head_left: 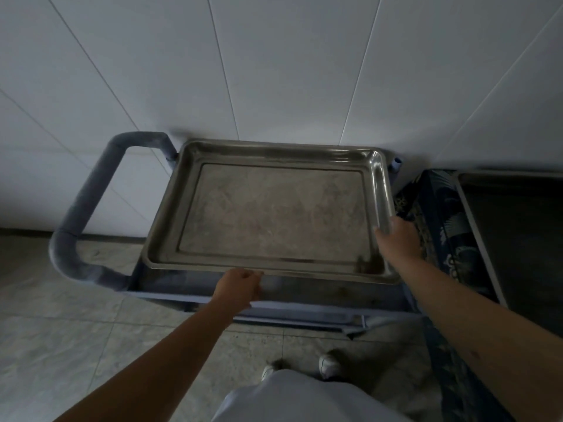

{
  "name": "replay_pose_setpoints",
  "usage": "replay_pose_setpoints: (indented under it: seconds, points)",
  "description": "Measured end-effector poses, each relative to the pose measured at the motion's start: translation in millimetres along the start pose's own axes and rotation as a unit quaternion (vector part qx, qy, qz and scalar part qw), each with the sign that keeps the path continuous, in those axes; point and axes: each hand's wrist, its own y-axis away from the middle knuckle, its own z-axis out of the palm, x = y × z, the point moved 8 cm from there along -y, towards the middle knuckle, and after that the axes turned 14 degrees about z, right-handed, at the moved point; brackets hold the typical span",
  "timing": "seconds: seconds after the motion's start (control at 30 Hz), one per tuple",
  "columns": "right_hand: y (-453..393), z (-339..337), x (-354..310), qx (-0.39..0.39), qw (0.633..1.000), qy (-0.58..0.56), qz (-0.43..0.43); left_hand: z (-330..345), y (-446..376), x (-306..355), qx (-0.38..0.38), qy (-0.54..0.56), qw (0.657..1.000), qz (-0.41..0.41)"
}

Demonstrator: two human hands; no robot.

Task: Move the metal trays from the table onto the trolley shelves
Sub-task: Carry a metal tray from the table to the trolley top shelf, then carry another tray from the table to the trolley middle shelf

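A white panelled wall (274,65) fills the upper half of the head view, and a grey tiled floor (54,324) runs below it, all in dim light. Against the wall at the centre stands a blue trolley (195,295), its padded tubular handle (80,208) looping out at 9 o'clock. One blue post end (397,162) shows at the trolley's far right corner.

A large rectangular metal tray (271,214) lies over the trolley's top shelf, covering nearly all of it. Its floor is dull and scuffed, its raised rim shinier, and a dark smear sits in the near right corner. Whether the tray rests fully on the shelf or is held just above it cannot be told.

The left hand (240,284) is at 6 o'clock of the tray, fingers curled under the near rim and thumb at its edge, grasping it. The right hand (397,239) is at 4 o'clock of the tray, clasping the right rim near the front corner, thumb on the top of the rim and fingers hidden underneath.

At 3 o'clock, just beside the trolley, a table draped in a blue patterned cloth (447,226) carries a second tray (518,233), dark and only partly in view.

At 6 o'clock of the frame, pale trousers (304,400) and the toes of two light shoes (327,365) stand on the tiles just before the trolley.
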Motion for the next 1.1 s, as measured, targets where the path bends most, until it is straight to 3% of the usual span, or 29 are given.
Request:
replay_pose_setpoints:
  seconds: [0.07, 0.2, 0.33, 0.43, 0.63, 0.9, 1.0, 1.1]
  points:
    - [29, 7, 1, 0.018, 0.996, 0.079, -0.046, -3, 7, 24, -0.018, -0.164, 0.98, 0.11]
    - [90, 24, 12, -0.023, 0.976, 0.185, -0.116, 13, 26, 67, -0.061, -0.31, 0.908, 0.274]
    - [141, 33, 27, -0.012, 0.937, 0.302, -0.177, 42, 31, 87, -0.105, -0.461, 0.808, 0.351]
    - [168, 27, 44, 0.016, 0.94, 0.28, -0.194, 65, 34, 95, -0.112, -0.495, 0.772, 0.383]
    - [185, -1, 91, 0.05, 0.966, 0.213, -0.135, 103, 49, 104, -0.134, -0.501, 0.732, 0.441]
    - [211, -64, 203, 0.077, 0.979, 0.184, 0.033, 174, 94, 137, -0.159, -0.484, 0.685, 0.52]
    - [240, -86, 267, 0.081, 0.977, 0.17, 0.101, 227, 136, 151, -0.198, -0.466, 0.656, 0.559]
    - [287, -112, 336, 0.097, 0.969, 0.157, 0.162, 294, 190, 156, -0.225, -0.494, 0.603, 0.585]
